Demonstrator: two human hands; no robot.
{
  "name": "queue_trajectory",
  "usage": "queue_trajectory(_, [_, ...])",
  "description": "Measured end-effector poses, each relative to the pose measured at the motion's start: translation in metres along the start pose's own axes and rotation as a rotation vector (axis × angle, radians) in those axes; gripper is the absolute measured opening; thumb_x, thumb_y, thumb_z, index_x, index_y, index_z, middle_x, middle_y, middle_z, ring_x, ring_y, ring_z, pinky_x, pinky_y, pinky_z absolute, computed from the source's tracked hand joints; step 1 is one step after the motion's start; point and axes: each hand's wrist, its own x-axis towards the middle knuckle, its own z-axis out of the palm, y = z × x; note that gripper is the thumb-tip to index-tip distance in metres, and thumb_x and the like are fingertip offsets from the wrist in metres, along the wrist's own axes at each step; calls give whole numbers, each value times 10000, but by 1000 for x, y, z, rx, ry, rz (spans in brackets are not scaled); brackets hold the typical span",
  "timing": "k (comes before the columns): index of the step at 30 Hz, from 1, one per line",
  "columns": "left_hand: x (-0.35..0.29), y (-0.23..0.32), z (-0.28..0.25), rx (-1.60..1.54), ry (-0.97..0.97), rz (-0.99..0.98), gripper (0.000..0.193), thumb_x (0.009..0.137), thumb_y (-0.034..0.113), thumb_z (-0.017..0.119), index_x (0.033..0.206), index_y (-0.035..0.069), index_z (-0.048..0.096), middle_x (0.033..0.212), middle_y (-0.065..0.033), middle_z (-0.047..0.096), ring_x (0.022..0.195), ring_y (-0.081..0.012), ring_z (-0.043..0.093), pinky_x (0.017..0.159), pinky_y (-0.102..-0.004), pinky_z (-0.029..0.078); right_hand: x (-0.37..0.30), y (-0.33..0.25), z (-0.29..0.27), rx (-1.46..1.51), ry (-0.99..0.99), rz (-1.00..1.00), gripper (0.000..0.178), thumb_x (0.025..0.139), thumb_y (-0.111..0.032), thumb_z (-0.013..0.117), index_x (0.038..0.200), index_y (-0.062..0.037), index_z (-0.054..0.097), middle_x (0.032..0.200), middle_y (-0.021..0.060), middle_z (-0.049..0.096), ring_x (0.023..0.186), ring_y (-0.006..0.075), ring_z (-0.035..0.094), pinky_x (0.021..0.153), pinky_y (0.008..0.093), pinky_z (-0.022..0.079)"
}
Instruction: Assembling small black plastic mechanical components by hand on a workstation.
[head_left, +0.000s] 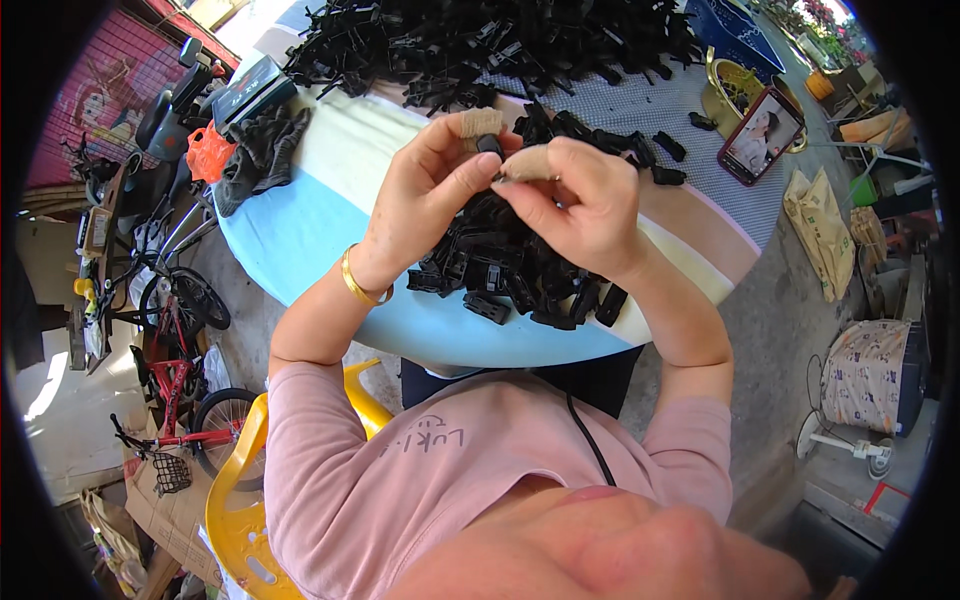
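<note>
Pinched between the thumb and wrapped forefinger of the left hand is a small black part, blunt and rounded at its upper end, held over the middle of the bench. The right hand meets it from the other side, thumb and taped forefinger nearly together at its lower end; whether they grip a separate piece, I cannot tell.

Around them, from the left: an orange-red plastic bag beside a dark box, then crumpled dark grey cloth at the bench's left edge. A large heap of black parts fills the far side. A nearer pile of black parts lies below both hands, partly hidden by them. Farther right, a gold-coloured pot stands behind a phone with its screen lit.

At the left, plain blue and cream surface shows between the left forearm and the curved edge. The near edge runs just in front of the person's body, with a blue strip below the nearer pile. Right of the right forearm, tan and cream bands reach the rim, bordered by grey mesh.
</note>
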Motion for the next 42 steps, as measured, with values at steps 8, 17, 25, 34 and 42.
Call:
queue_trajectory(8, [-4, 2, 6, 69, -61, 100, 512, 758, -72, 616, 1226, -26, 411, 1145, -81, 514, 833, -49, 531, 717, -186, 449, 1, 5, -1, 337, -42, 514, 131, 779, -65, 659, 875, -17, 583, 769, -16, 594, 672, 23, 523, 628, 170, 444])
queue_trajectory(17, [2, 0, -4, 6, 93, 43, 355, 774, -47, 622, 1108, -15, 509, 967, -45, 586, 686, -15, 493, 625, -164, 443, 4, 6, -4, 545, -201, 711, 176, 888, -134, 523, 984, -5, 595, 650, -42, 498, 531, -9, 380, 446, 138, 266])
queue_trajectory(25, [-5, 2, -3, 252, 15, 98, 391, 799, -60, 582, 1170, -21, 466, 1108, -102, 554, 955, -122, 562, 843, -247, 477, 4, 2, -1, 351, -197, 598, 150, 870, -103, 547, 934, 13, 617, 638, -29, 520, 577, 29, 449, 524, 157, 348])
queue_trajectory(34, [-3, 1, 0, 134, 89, 168, 313, 752, 5, 672, 1044, -2, 559, 823, 27, 586, 608, 12, 429, 544, -144, 392, 5, -5, -2, 370, -175, 574, 135, 868, -101, 552, 902, 12, 617, 622, -32, 516, 563, 25, 451, 510, 150, 343])
queue_trajectory(42, [-4, 5, -9, 206, 27, 82, 314, 726, 44, 711, 1008, 11, 575, 750, 41, 580, 584, 15, 434, 528, -146, 389, 5, -8, -7, 252, -225, 454, 122, 857, -86, 567, 890, 18, 620, 609, -20, 531, 529, 27, 446, 474, 165, 356])
